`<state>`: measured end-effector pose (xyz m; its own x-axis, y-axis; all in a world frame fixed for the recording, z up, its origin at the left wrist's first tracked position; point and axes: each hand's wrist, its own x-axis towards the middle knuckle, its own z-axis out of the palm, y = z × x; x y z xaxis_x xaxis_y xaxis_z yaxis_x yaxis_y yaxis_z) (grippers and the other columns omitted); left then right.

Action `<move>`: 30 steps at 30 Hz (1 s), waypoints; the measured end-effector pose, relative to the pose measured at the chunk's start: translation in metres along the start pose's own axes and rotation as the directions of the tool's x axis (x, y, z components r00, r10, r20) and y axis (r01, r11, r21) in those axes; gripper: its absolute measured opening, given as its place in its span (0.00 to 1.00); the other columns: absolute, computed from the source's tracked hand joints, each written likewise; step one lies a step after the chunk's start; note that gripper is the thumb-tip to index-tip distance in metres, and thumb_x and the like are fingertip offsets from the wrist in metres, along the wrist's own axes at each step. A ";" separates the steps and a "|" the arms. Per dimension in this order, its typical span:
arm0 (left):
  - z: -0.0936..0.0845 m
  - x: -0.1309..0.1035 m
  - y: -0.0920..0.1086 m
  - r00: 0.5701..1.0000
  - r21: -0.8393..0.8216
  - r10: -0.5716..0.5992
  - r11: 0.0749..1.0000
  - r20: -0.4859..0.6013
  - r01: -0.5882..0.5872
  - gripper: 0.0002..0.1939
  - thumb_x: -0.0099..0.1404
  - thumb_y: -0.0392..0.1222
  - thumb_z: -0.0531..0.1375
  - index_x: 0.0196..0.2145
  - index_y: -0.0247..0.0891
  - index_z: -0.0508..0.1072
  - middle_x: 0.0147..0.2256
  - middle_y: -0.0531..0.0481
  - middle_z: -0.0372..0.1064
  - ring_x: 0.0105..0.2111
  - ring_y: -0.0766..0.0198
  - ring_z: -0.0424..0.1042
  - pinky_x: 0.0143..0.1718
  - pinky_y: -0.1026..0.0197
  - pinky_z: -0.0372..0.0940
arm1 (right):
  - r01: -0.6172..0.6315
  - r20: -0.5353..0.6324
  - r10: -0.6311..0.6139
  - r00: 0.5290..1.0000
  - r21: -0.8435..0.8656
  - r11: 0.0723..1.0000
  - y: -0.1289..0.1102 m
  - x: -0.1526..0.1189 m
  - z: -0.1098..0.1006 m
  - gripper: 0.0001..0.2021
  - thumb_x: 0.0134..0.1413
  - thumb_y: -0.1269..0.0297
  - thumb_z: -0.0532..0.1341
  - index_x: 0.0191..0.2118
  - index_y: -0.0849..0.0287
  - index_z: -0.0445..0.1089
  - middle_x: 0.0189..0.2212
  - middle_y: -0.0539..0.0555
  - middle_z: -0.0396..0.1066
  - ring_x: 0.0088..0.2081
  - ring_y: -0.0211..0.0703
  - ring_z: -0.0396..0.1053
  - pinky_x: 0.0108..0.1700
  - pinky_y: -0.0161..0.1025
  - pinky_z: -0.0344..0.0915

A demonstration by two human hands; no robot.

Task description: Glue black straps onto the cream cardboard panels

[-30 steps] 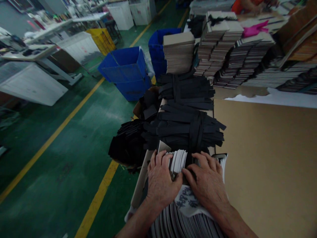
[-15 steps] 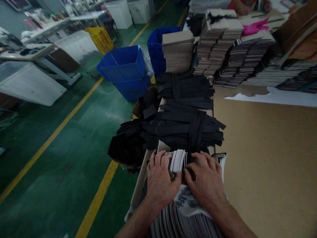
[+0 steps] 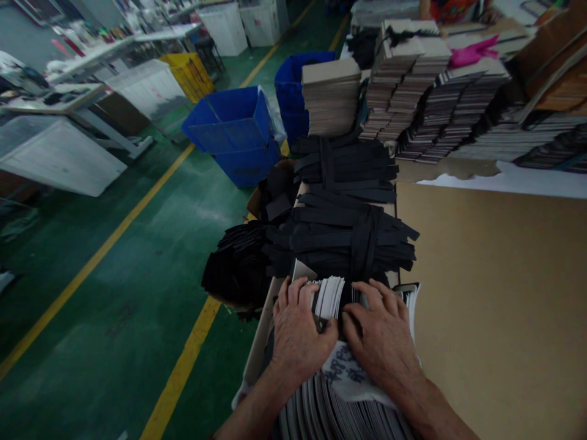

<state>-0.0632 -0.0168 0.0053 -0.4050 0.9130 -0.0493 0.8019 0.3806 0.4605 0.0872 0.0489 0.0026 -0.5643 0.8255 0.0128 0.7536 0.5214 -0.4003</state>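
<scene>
Left hand [image 3: 300,333] and right hand [image 3: 384,333] sit side by side at the bottom centre of the frame, a little apart, with fingers bent over a row of thin upright pieces. White-edged pieces [image 3: 328,299] show between them, just right of the left hand's fingers and above its thumb; darker ones lie by the right hand's fingertips. Whether either hand is gripping anything firmly, I cannot tell.

Below the thumbs, a white sheet with dark handwriting [image 3: 343,373] lies over a row of grey-edged pieces [image 3: 339,412] that runs to the bottom edge of the frame. Just above the hands, a tied bundle of black strips [image 3: 330,241] lies crosswise, with a second black bundle [image 3: 358,160] above it. A bare brown surface [image 3: 495,293] fills the right of the frame. Toward the upper right, a pink glove-like item [image 3: 472,54] rests on stacked boards [image 3: 452,113].
</scene>
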 end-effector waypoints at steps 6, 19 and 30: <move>0.000 0.000 -0.002 1.000 -0.006 0.019 1.000 0.002 -0.019 0.26 0.56 0.41 0.63 0.52 0.42 0.63 0.58 0.42 0.61 0.64 0.42 0.55 0.62 0.32 0.56 | -0.038 -0.017 0.037 0.999 -0.025 0.999 -0.002 0.002 0.002 0.12 0.62 0.55 0.59 0.32 0.51 0.76 0.56 0.54 0.67 0.62 0.60 0.55 0.61 0.62 0.52; -0.003 0.001 -0.003 1.000 -0.027 0.011 1.000 0.027 -0.011 0.26 0.55 0.40 0.63 0.52 0.43 0.63 0.58 0.44 0.60 0.64 0.42 0.53 0.62 0.32 0.55 | -0.082 -0.067 0.081 0.994 -0.023 0.996 -0.003 0.003 0.006 0.09 0.54 0.65 0.60 0.40 0.54 0.74 0.53 0.56 0.69 0.60 0.60 0.58 0.60 0.62 0.55; -0.005 0.001 -0.006 0.996 -0.026 0.056 0.998 0.063 -0.054 0.21 0.62 0.44 0.60 0.53 0.43 0.64 0.59 0.43 0.60 0.64 0.44 0.53 0.63 0.32 0.54 | 0.025 0.021 -0.026 0.999 0.025 0.999 0.001 0.001 0.003 0.09 0.58 0.66 0.59 0.34 0.49 0.78 0.58 0.48 0.67 0.65 0.58 0.51 0.64 0.64 0.47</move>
<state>-0.0703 -0.0191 0.0071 -0.3314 0.9402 -0.0790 0.8112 0.3267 0.4850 0.0861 0.0497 -0.0003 -0.5904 0.8071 0.0038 0.7303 0.5363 -0.4230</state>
